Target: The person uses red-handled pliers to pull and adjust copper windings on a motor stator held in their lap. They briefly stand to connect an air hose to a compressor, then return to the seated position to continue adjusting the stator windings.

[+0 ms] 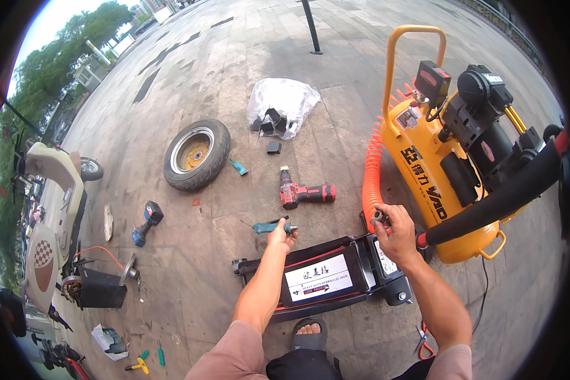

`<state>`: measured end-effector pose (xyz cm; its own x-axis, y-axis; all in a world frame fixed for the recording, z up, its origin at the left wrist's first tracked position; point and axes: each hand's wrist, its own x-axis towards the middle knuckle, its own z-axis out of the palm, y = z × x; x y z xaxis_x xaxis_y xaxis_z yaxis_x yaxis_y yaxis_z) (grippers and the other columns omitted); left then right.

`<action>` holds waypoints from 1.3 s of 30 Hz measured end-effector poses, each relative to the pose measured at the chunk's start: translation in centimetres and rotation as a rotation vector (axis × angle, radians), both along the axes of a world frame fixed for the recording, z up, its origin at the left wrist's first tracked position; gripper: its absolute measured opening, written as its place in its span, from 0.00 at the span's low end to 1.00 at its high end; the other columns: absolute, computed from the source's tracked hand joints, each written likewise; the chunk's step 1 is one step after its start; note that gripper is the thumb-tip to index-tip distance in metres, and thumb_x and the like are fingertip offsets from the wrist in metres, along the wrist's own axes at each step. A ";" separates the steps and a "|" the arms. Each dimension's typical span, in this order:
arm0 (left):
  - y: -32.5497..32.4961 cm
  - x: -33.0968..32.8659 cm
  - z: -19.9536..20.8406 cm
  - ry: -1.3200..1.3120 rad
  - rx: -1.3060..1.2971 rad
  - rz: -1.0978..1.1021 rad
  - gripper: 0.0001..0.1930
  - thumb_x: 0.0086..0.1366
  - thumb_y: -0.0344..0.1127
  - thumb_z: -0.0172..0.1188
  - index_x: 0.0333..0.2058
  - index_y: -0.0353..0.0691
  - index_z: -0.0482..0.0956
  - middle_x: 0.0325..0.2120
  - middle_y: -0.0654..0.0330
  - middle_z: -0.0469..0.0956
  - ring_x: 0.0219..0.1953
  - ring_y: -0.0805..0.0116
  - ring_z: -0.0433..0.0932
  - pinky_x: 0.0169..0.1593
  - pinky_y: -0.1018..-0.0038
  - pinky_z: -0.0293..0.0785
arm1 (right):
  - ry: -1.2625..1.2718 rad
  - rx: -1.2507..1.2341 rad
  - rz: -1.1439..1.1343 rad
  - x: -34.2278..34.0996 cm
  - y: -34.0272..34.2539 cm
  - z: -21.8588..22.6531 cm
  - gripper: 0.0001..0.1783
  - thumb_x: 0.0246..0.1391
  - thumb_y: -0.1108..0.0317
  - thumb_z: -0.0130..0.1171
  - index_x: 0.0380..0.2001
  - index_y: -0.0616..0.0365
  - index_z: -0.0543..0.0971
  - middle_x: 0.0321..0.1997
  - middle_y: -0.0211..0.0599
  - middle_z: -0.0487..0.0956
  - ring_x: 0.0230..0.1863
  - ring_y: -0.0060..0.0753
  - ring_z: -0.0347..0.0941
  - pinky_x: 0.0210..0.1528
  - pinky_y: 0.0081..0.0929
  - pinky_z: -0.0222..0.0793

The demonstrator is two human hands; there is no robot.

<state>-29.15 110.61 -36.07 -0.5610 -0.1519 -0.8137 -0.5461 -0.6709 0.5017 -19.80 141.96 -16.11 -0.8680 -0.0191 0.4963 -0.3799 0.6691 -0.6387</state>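
My left hand [282, 237] is closed around a teal air blow gun [264, 227], whose thin tip points left and whose fitting pokes out at the right. My right hand [396, 233] grips a dark metal hose coupler [379, 216] by the end of an orange coiled air hose [372, 166]. A gap separates the coupler from the blow gun. Below both hands lies a black floor jack [354, 292] with a white label. The hose runs up beside a yellow air compressor [427, 171] on the right.
Ahead are a wheel with tyre [220, 152], a red drill [307, 193], a small teal tube [239, 167] and a clear plastic bag [291, 95]. A blue power tool [147, 223] and a scooter [50, 234] are left. Red-handled scissors [425, 347] lie lower right.
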 end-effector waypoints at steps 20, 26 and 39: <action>-8.0 18.0 12.7 0.370 -0.024 -0.186 0.16 0.72 0.38 0.54 0.50 0.32 0.74 0.40 0.48 0.81 0.39 0.54 0.82 0.42 0.64 0.82 | -0.682 0.242 -0.331 -17.1 -3.5 -9.6 0.19 0.58 0.68 0.54 0.52 0.40 0.80 0.50 0.35 0.82 0.57 0.41 0.75 0.55 0.50 0.64; -8.4 20.7 16.0 0.375 -0.133 -0.280 0.18 0.71 0.36 0.56 0.53 0.32 0.73 0.45 0.49 0.79 0.41 0.60 0.81 0.44 0.69 0.80 | -0.608 0.383 -0.110 -18.3 -5.8 -12.1 0.18 0.57 0.63 0.57 0.52 0.45 0.78 0.47 0.45 0.81 0.50 0.50 0.77 0.51 0.48 0.70; 28.5 28.8 -0.1 1.650 -0.852 -1.793 0.22 0.61 0.33 0.55 0.53 0.27 0.73 0.52 0.47 0.71 0.57 0.53 0.69 0.55 0.66 0.71 | 0.024 -0.083 0.149 -2.8 -1.2 0.6 0.21 0.50 0.78 0.61 0.50 0.59 0.78 0.34 0.38 0.80 0.34 0.35 0.79 0.38 0.30 0.75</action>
